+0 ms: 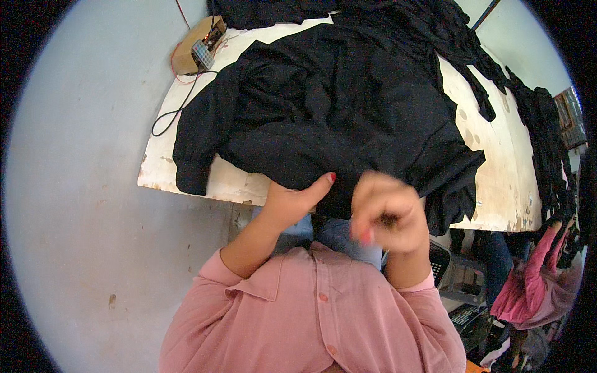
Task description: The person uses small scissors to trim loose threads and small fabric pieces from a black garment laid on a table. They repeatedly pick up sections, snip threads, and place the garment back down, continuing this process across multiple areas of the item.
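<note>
A large black cloth piece (336, 93), perhaps a garment, lies rumpled over the pale table in front of me. My left hand (292, 199) grips its near edge, thumb on top and the other fingers out of sight beneath the fabric. Just right of it, my right hand (392, 211) is raised at the table's near edge, blurred by motion. Its fingers are curled in, with the thumb and a fingertip close together. Whatever they may pinch is too small or too smeared to make out.
The worn white tabletop (497, 186) shows at the right. A brown box (193, 50) with a black cable (177, 115) stands at its far left corner. More black fabric (404, 25) lies at the back. A person in pink (528, 286) works at the far right, near a grey plastic chair (463, 273).
</note>
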Motion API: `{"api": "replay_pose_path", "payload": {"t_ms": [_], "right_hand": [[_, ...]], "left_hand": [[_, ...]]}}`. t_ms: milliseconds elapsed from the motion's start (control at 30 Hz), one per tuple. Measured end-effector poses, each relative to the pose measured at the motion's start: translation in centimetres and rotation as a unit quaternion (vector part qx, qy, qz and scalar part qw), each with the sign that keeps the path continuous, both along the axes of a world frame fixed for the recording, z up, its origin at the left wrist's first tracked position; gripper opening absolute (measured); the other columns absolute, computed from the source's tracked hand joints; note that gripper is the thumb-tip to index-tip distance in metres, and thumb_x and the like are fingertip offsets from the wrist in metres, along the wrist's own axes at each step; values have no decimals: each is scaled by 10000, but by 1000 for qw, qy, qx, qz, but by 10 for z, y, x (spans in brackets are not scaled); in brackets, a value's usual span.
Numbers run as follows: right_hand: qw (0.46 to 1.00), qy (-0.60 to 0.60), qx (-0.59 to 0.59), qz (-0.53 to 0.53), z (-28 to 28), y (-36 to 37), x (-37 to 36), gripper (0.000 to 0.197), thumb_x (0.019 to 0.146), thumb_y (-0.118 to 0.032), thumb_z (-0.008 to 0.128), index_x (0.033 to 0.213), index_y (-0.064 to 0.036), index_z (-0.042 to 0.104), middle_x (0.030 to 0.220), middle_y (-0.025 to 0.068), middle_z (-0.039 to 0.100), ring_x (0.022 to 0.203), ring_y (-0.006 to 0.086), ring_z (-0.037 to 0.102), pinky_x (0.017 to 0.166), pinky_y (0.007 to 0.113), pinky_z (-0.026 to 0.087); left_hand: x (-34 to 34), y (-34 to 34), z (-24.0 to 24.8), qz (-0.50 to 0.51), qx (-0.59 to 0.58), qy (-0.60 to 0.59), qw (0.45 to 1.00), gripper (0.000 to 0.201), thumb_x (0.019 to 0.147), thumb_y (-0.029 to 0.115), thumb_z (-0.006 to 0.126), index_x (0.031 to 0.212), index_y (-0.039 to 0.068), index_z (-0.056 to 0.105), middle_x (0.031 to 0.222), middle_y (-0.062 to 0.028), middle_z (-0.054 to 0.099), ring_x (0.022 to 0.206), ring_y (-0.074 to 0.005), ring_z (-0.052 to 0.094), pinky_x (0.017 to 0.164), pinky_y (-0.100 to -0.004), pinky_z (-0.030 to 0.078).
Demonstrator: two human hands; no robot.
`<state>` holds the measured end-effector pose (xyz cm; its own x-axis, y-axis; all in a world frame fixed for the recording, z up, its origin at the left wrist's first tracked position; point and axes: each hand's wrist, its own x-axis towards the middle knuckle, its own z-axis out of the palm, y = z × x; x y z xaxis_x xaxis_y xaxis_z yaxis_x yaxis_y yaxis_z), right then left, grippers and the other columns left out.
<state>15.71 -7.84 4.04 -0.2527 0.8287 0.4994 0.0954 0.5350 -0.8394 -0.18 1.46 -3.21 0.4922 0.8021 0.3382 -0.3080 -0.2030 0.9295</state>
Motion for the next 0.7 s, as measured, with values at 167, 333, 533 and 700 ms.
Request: {"api": "replay_pose_path", "payload": {"t_ms": [167,333,533,700], "right_hand": [[916,-164,-25,-365,-14,15,-8,248,740,-113,748,947,-20,649,867,111,636,801,247,621,694,316,487],[911,-196,-90,-351,-22,8,-1,335,756,-163,753,1049,-45,641,909,124,597,773,237,613,678,317,487],[853,-254,2,-457,-16,6,-9,390,833,-173,678,1206,-90,602,1011,107,539,756,242,606,658,333,493],[811,-353,104,-456,-11,5,-18,404,778,-59,708,1174,-39,637,937,121,590,666,200,603,596,270,488]], "left_hand": [[-8,2,-4,-132,-44,0,990,405,824,58,683,1208,15,563,1151,-93,621,1037,-220,598,925,-371,475],[-4,12,7,-132,-365,-175,905,399,827,-5,624,1216,3,535,1176,-136,607,1057,-277,604,922,-416,493],[-3,8,14,-91,-320,-181,925,364,813,-32,658,1162,-8,556,1127,-126,615,1000,-240,618,884,-372,511],[-4,7,7,-51,-225,-137,963,306,823,-11,665,1121,-1,593,1087,-94,634,974,-202,617,867,-323,505]]}}
